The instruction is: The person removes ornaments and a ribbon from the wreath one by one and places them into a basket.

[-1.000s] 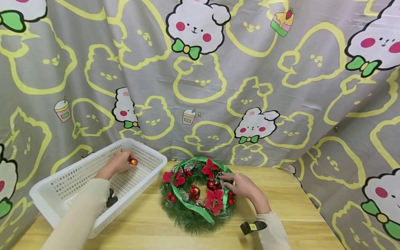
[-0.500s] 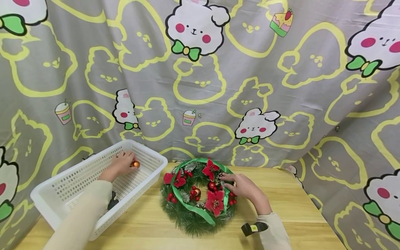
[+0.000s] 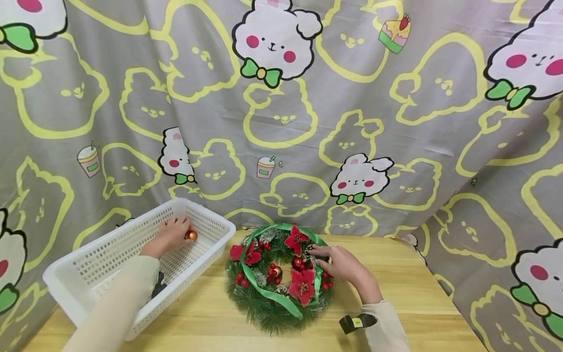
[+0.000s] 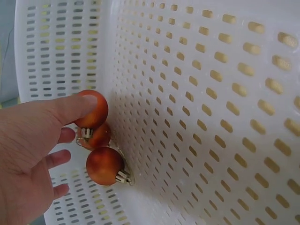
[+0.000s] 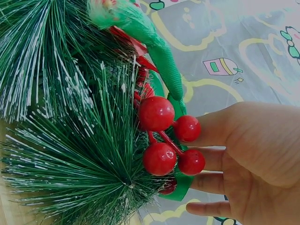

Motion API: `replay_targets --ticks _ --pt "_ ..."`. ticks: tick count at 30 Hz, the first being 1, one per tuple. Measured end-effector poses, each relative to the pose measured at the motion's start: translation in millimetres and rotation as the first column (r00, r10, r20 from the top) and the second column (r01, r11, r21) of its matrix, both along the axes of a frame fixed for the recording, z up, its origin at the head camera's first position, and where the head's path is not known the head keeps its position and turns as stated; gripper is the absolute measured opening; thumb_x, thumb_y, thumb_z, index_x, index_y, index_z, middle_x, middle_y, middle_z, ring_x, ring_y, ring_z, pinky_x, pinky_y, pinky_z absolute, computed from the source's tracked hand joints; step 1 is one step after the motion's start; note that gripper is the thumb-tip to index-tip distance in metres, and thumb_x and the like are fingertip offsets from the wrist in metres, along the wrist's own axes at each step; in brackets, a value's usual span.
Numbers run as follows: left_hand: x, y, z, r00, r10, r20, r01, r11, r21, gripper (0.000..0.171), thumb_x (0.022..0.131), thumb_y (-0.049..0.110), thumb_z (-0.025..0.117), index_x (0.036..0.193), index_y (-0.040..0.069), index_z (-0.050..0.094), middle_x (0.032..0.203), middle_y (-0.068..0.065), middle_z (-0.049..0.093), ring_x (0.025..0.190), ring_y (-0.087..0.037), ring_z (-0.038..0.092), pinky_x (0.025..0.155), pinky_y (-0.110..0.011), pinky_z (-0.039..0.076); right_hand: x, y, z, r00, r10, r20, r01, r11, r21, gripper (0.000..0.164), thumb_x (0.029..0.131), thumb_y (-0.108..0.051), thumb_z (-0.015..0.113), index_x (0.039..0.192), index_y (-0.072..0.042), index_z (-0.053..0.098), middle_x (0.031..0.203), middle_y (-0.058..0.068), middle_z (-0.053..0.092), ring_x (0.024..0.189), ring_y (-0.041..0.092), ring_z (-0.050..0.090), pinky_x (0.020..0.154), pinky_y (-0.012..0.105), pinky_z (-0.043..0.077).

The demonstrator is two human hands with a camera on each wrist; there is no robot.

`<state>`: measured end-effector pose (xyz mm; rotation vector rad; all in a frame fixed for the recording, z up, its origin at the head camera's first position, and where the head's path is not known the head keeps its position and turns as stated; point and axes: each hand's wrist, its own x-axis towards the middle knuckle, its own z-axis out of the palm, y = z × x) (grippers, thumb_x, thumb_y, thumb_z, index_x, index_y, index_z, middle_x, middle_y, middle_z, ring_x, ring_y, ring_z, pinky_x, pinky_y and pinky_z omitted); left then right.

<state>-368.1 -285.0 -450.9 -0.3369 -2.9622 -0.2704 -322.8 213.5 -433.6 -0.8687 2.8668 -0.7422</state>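
Observation:
Inside the white plastic basket (image 3: 198,208), my left hand (image 3: 173,233) pinches a copper-orange Christmas ball (image 4: 96,112), thumb on its near side. The index finger is hidden behind that ball. Two more orange balls (image 4: 105,166) lie against the basket wall just below. My right hand (image 3: 340,264) rests at the right side of a green wreath (image 3: 274,318). Its fingers are fairly straight, near the green ribbon (image 5: 164,65) and red berries (image 5: 157,112); part of them is hidden behind these. Red flowers (image 3: 302,286) and an orange ball (image 3: 277,272) sit on the wreath.
The basket stands tilted at the left of the wooden table (image 3: 387,283), beside the wreath. A dark object (image 3: 158,283) shows beside the left sleeve, partly hidden. A patterned grey curtain (image 3: 281,161) hangs behind the table.
The left hand has shifted slightly within the basket, staying by the orange balls. The right hand and the wreath look the same.

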Motion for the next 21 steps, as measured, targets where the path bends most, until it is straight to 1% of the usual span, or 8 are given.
replay_targets --ticks 3,8,14,18,21 --pt "1.0 0.0 -1.7 1.000 -0.003 0.004 0.003 1.000 0.005 0.026 0.089 0.019 0.078 0.102 0.008 0.060 0.107 -0.015 0.051 0.102 -0.039 0.044 0.086 -0.062 0.036 0.0 0.1 -0.7 1.000 -0.003 0.009 0.003 1.000 -0.003 0.037 0.102 -0.013 0.060 0.138 -0.011 0.065 0.151 0.014 0.054 0.039 0.007 0.026 0.047 0.021 0.032" --pt "2.2 -0.7 -2.3 1.000 -0.002 0.007 0.002 1.000 0.012 0.025 0.087 0.018 0.079 0.100 0.008 0.060 0.104 -0.014 0.051 0.100 -0.038 0.044 0.087 -0.064 0.036 0.8 -0.5 -0.1 1.000 -0.003 -0.004 0.003 1.000 0.001 0.036 0.102 -0.013 0.060 0.138 -0.010 0.065 0.150 0.015 0.055 0.039 0.007 0.025 0.048 0.021 0.032" --pt "1.2 -1.4 -3.4 1.000 0.002 0.024 -0.002 1.000 0.019 0.023 0.087 0.017 0.078 0.100 0.008 0.060 0.104 -0.015 0.051 0.102 -0.039 0.044 0.089 -0.066 0.034 2.5 -1.7 1.1 1.000 0.000 -0.016 0.000 1.000 0.007 0.036 0.102 -0.013 0.060 0.137 -0.009 0.065 0.150 0.015 0.055 0.040 0.007 0.026 0.050 0.022 0.033" --pt "-0.5 -1.7 -4.8 1.000 0.001 0.026 -0.002 1.000 0.024 0.024 0.087 0.017 0.078 0.100 0.008 0.060 0.104 -0.015 0.051 0.102 -0.039 0.044 0.089 -0.067 0.034 2.4 -2.0 1.1 1.000 0.001 -0.012 -0.001 1.000 0.004 0.036 0.102 -0.013 0.061 0.137 -0.009 0.065 0.150 0.015 0.055 0.040 0.007 0.026 0.050 0.021 0.032" --pt "0.3 -1.1 -3.8 1.000 0.000 0.019 -0.001 0.999 0.033 0.024 0.087 0.017 0.078 0.100 0.008 0.061 0.103 -0.014 0.051 0.100 -0.038 0.044 0.088 -0.065 0.034 2.2 -1.9 1.0 1.000 0.002 -0.013 -0.002 1.000 0.003 0.036 0.102 -0.013 0.061 0.137 -0.009 0.065 0.149 0.015 0.055 0.040 0.007 0.025 0.050 0.021 0.033"
